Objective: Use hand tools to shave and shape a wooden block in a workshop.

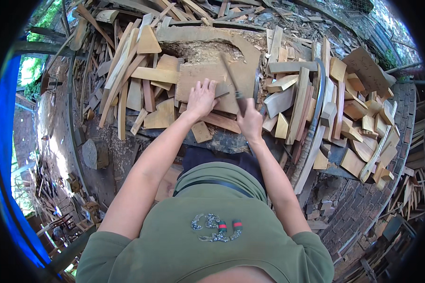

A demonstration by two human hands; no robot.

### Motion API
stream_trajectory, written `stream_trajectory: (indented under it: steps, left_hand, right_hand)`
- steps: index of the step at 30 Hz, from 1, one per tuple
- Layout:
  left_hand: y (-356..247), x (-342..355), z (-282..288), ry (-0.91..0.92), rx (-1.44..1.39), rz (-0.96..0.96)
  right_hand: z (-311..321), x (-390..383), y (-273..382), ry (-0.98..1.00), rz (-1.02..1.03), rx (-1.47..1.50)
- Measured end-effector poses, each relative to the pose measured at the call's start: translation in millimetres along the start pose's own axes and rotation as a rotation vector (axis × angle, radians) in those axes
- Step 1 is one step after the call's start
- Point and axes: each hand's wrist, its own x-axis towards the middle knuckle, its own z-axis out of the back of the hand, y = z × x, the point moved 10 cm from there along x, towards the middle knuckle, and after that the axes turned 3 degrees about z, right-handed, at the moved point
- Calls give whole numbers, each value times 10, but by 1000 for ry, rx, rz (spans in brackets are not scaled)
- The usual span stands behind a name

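Observation:
My left hand (202,98) rests on a flat light-brown board (191,75), fingers slightly apart and bent. A narrow dark strip (224,93) lies beside its thumb; whether the thumb touches it is unclear. My right hand (249,121) is closed round the handle of a long-bladed tool (231,73), whose blade slants up and left over the board. Behind the board is a thick, worn wooden work block (208,34) with a rough hollow full of chips.
Loose slats (125,78) pile up at left, angled offcuts (356,106) at right. A long curved dark bar (316,113) crosses the right pile. A log piece (94,153) stands at lower left. A blue sheet (7,141) hangs along the far left.

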Motion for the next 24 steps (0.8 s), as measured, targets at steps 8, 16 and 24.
stream_trajectory:
  steps: [8, 16, 24]
  left_hand:
    - [40, -39, 23, -33, -17, 7]
    - [64, -9, -6, -33, -20, 26]
    - [276, 58, -178, 242, -326, -71]
  right_hand:
    - [303, -25, 129, -210, 89, 145]
    - [199, -109, -243, -116, -111, 171]
    - [160, -397, -506, 6, -195, 3]
